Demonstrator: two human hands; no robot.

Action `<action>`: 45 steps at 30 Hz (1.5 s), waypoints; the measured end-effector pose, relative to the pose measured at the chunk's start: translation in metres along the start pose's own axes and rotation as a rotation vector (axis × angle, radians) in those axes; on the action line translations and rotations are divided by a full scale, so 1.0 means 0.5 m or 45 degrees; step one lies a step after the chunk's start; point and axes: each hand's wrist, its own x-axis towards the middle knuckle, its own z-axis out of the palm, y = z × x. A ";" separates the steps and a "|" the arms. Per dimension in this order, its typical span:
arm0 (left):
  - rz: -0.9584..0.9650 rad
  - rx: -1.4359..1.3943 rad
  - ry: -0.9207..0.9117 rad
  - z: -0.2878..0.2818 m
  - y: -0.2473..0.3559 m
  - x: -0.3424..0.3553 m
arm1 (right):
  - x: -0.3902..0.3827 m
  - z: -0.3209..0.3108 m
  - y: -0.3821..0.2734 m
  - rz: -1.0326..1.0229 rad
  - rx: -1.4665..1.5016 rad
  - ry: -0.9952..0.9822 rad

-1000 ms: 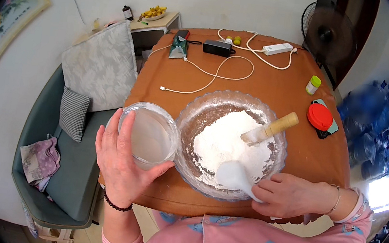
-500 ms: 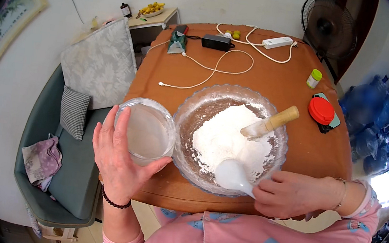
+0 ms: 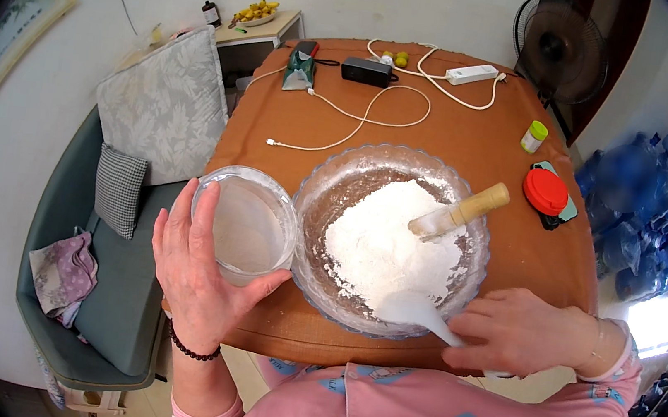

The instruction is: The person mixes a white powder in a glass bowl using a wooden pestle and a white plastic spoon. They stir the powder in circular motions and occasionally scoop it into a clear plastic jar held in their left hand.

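Note:
A large clear glass bowl (image 3: 331, 162) with a scalloped rim holds a heap of white flour (image 3: 381, 231). My left hand (image 3: 206, 264) curls round a smaller clear bowl (image 3: 289, 245) beside it, fingers on the left side and thumb at the near right. Something pale and greyish fills that bowl; liquid or powder, I cannot tell. At the near right of the glass bowl, my right hand (image 3: 507, 330) closes at the handle end of a white spoon (image 3: 409, 308), both a little blurred. A tool with a wooden handle (image 3: 480, 206) leans in the flour, its head partly buried.
To the right stand a red-lidded container (image 3: 545, 191) by a phone and a green-capped jar (image 3: 535, 136). White cables, a black adapter (image 3: 367, 72) and a power strip (image 3: 471, 74) lie at the back. A green sofa (image 3: 124, 291) borders the table's left.
My right hand and the spoon have shifted slightly right, and the spoon head has moved nearer the bowl's near edge. My left hand keeps its place round the small bowl.

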 end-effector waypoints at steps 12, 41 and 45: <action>0.000 -0.005 0.003 0.003 0.005 0.003 | 0.050 0.107 0.050 0.656 0.219 1.031; 0.004 0.022 0.010 -0.002 0.000 -0.004 | 0.216 0.064 0.041 -0.011 0.224 1.042; 0.007 0.017 0.010 0.000 -0.001 -0.005 | 0.215 0.075 0.029 -0.078 0.024 0.846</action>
